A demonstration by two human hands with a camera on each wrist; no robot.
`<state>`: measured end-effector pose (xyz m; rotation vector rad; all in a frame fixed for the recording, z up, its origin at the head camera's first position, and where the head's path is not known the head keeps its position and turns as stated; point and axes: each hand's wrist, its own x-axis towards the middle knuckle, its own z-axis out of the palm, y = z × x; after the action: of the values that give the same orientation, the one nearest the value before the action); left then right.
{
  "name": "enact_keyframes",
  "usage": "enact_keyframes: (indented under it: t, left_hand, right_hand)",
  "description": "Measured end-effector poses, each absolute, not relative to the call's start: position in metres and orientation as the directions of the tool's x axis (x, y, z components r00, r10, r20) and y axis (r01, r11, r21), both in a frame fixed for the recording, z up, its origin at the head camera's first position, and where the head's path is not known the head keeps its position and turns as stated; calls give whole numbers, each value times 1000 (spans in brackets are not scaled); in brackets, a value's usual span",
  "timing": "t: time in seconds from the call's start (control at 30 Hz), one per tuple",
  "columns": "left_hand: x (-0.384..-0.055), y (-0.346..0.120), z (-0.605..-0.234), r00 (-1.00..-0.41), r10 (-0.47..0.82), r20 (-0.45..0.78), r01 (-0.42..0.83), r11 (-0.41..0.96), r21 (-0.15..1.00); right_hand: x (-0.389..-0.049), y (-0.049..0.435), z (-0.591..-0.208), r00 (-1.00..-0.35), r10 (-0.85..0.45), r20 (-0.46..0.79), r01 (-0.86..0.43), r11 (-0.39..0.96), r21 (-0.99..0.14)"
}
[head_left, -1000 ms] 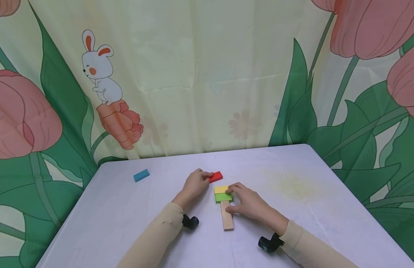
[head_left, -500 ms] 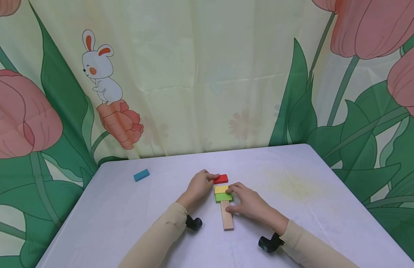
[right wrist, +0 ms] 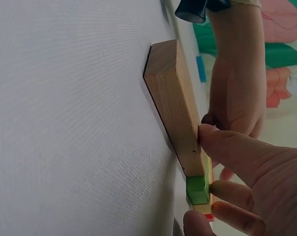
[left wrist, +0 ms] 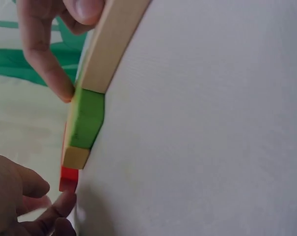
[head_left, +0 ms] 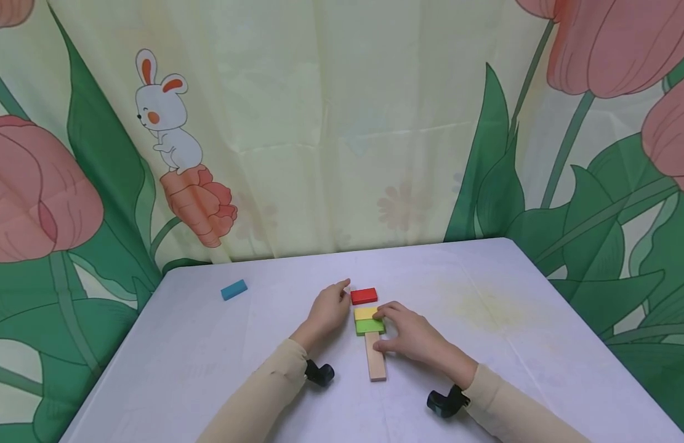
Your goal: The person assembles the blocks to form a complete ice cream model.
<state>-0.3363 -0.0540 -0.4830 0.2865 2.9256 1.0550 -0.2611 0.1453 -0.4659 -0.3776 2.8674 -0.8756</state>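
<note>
A red block [head_left: 365, 296] lies flat just beyond a yellow block [head_left: 365, 314], a narrow gap between them. The yellow one abuts a green block [head_left: 369, 327], and a plain wooden block [head_left: 376, 363] runs lengthwise from the green one toward the person. My left hand [head_left: 326, 312] is at the red block's left end, its fingers loosely extended; in the left wrist view one fingertip touches that end. With its thumb against the wooden block's side, my right hand [head_left: 412, 335] rests its fingertips on the right end of the yellow and green blocks.
A blue block [head_left: 233, 290] lies apart at the table's back left. The white-covered table [head_left: 463, 271] ends at a curtain [head_left: 347, 154] printed with tulips and a rabbit. A black wrist camera sits on each sleeve.
The red block has slid right and turned squarer to the row. My left hand followed it rightward, then released its grip, raising a finger off the block. My right hand has stayed in place.
</note>
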Motion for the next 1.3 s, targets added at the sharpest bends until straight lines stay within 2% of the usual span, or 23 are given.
enact_keyframes:
  t: [0.1, 0.23, 0.33, 0.57, 0.83, 1.3]
  left_hand:
    - [-333, -55, -481, -993, 117, 10, 90, 708, 700]
    - [-328, -56, -481, -996, 75, -43, 15, 647, 763]
    - [-327, -56, -480, -995, 78, -60, 1, 618, 786]
    - [-326, -60, -482, -988, 131, -77, 16, 596, 803]
    - [-324, -64, -481, -984, 164, -73, 36, 576, 817]
    - [-328, -67, -484, -981, 180, -78, 38, 563, 825]
  right_hand:
    - [-263, 148, -465, -967, -253, -11, -198, 785, -587]
    - [-270, 155, -461, -985, -170, -15, -110, 698, -708]
    - [-280, 158, -460, -989, -131, -72, -24, 611, -792]
    - [-300, 160, -467, -963, -189, -194, 86, 465, -881]
    - [-306, 161, -470, -943, -218, -253, 172, 335, -927]
    - [-304, 165, -472, -942, -238, -239, 150, 340, -928]
